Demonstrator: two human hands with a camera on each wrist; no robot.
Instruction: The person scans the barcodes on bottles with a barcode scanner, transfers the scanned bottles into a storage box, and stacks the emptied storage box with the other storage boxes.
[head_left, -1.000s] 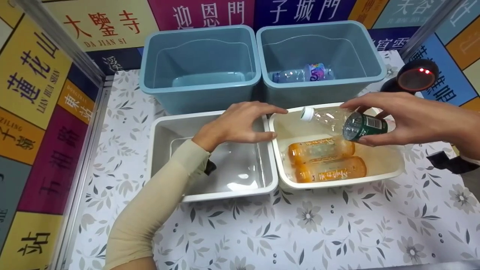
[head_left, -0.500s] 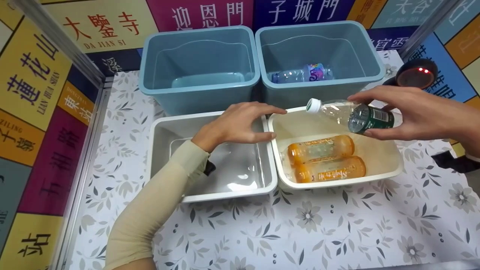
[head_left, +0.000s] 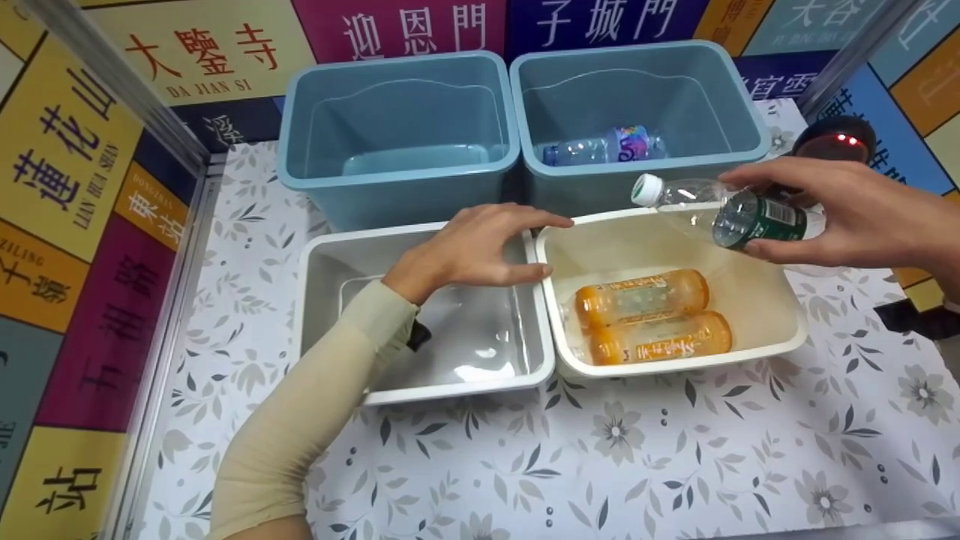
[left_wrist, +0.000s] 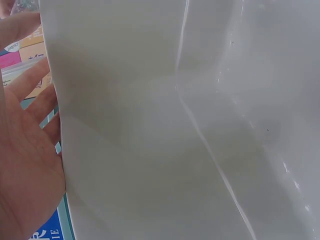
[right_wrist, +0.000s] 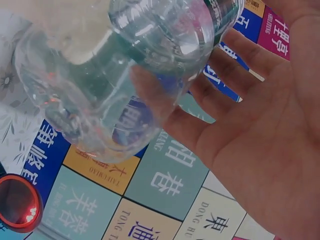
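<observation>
Clear plastic bottles are held sideways in my right hand (head_left: 862,214), above the right rear rim of the cream bin (head_left: 679,367). One shows a white cap (head_left: 646,190) pointing left; beside it a bottle base with a green label (head_left: 776,220) faces left. In the right wrist view, clear bottle plastic (right_wrist: 90,100) lies against the fingertips. My left hand (head_left: 476,244) spreads over the grey bin (head_left: 457,391), fingertips right at the rims between the two bins. Two orange bottles (head_left: 645,292) lie in the cream bin.
Two blue bins stand behind: the left one (head_left: 397,180) and the right one (head_left: 652,169), which has a clear bottle with a purple label (head_left: 630,146) in it. A dark round device with red lights (head_left: 836,142) stands at the right. Floral cloth (head_left: 615,450) covers the table.
My right hand has moved up and to the right with the bottles, away from over the orange bottles. My left hand has stayed in place.
</observation>
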